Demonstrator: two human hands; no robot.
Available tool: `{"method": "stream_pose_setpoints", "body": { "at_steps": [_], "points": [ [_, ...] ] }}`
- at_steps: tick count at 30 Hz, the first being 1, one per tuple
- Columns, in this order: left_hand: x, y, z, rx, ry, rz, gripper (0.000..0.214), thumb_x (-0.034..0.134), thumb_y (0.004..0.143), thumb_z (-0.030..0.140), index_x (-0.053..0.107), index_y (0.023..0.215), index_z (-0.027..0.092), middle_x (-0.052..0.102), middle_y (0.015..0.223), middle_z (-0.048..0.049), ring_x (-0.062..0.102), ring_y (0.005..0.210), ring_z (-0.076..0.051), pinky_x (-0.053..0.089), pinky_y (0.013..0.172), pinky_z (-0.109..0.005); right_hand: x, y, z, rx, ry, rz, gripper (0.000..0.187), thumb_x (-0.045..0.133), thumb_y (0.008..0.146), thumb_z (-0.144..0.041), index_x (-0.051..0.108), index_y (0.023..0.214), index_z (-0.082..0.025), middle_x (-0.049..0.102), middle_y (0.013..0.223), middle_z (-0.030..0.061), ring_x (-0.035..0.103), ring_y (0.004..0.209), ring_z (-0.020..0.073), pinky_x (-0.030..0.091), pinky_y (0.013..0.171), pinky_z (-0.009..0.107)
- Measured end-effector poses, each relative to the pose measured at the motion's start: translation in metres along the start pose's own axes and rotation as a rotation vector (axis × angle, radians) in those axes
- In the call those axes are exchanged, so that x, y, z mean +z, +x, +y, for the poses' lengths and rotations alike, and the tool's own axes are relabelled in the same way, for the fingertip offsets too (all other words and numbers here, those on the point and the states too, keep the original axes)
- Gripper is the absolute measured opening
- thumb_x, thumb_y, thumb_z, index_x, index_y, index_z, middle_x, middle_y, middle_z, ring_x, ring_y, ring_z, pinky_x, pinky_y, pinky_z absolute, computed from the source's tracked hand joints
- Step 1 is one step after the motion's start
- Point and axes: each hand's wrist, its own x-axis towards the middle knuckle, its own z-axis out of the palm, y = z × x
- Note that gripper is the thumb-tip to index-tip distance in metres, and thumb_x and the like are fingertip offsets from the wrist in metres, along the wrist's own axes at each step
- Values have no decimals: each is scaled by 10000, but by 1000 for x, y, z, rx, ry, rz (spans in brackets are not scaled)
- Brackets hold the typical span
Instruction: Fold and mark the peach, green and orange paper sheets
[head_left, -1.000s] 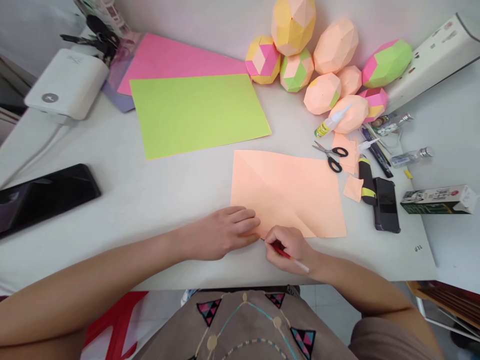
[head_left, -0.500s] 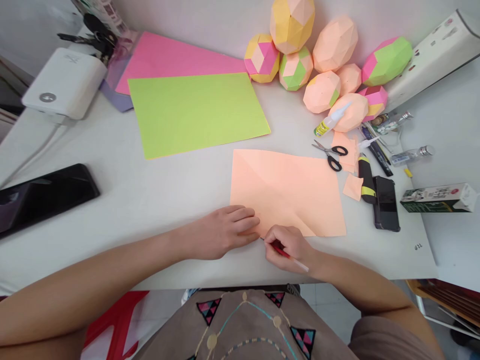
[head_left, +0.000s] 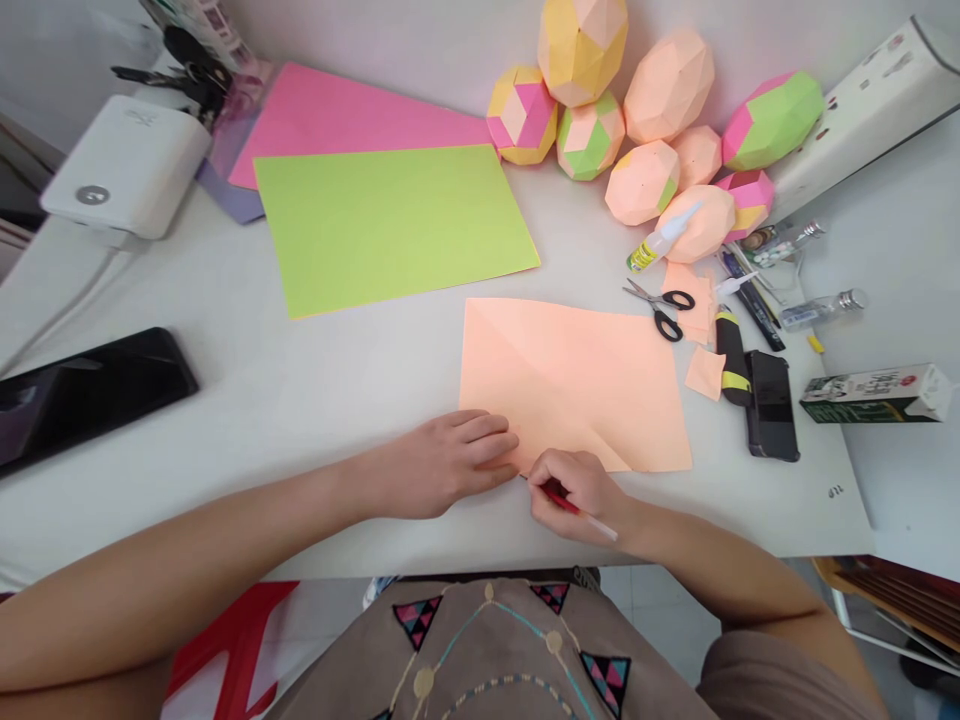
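A creased peach sheet of paper [head_left: 577, 375] lies on the white table in front of me. My left hand [head_left: 457, 462] rests palm down over its lower left corner, fingers stretched out and flat. Close beside it, my right hand [head_left: 574, 493] grips a red pen [head_left: 561, 498] with a whitish end. The pen's dark tip is at the paper's lower edge, near my left fingertips. Any mark under the tip is too small to make out.
A green sheet [head_left: 397, 230] overlaps a pink sheet [head_left: 360, 110]. Faceted paper balls [head_left: 671, 85] pile at the back. Scissors [head_left: 664, 308], a glue bottle [head_left: 652, 247], a cutter [head_left: 733, 355] and a phone [head_left: 772, 405] lie right. Another phone [head_left: 97, 395] and a white power bank [head_left: 127, 165] sit left.
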Motion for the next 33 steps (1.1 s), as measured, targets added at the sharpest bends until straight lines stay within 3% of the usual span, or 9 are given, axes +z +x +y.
{"method": "stream_pose_setpoints", "body": {
  "at_steps": [8,12,14,18,22,25,28,33],
  "points": [
    [2,-1,-1,-29,-52,22,394,400,868,65,604,1175,204,581,1235,-95,461,1172,-254,424,985,-402,-1,0,0,37,53,-16,115,486,731,-106,446,725,-213,455,576,-71,351,472,63,313,465,189],
    [0,1,-5,-66,-192,42,386,412,845,59,618,1139,203,587,1213,-106,464,1168,-262,434,969,-418,-5,2,1,254,265,-9,94,537,768,-188,472,703,-205,464,558,-63,383,451,62,318,430,188],
    [-2,3,-8,-58,-288,71,358,413,847,59,625,1099,198,598,1177,-115,481,1146,-253,438,964,-420,-10,4,3,333,356,69,126,558,790,-244,481,699,-203,503,584,-40,430,478,74,345,435,196],
    [-3,3,-13,-68,-400,155,280,407,894,86,625,1036,191,617,1107,-121,529,1081,-217,458,925,-390,-22,13,11,354,400,289,149,593,802,-297,510,728,-198,553,634,-16,449,501,81,372,451,213],
    [4,0,-14,-227,-215,207,166,510,909,250,635,1005,200,592,1113,-113,505,1066,-255,418,920,-455,-32,23,22,475,434,306,164,602,800,-306,505,725,-198,534,601,-39,438,480,69,353,421,190],
    [11,-1,-13,-403,-109,231,322,568,871,388,592,1108,170,559,1111,-130,489,1029,-276,411,889,-476,-37,26,27,535,463,243,144,601,805,-306,519,753,-199,557,621,-41,443,468,61,324,389,171],
    [13,0,-14,-532,-70,247,383,578,842,429,568,1117,162,535,1114,-127,470,1015,-280,406,879,-475,-38,26,28,550,488,235,151,612,792,-317,525,757,-199,577,643,-37,448,460,57,310,367,162],
    [9,3,-13,-639,-71,204,320,626,788,453,593,963,187,512,1055,-88,446,970,-261,393,878,-476,-38,26,28,549,514,234,180,616,787,-349,523,754,-199,590,657,-34,456,461,57,318,357,155]
  ]
}}
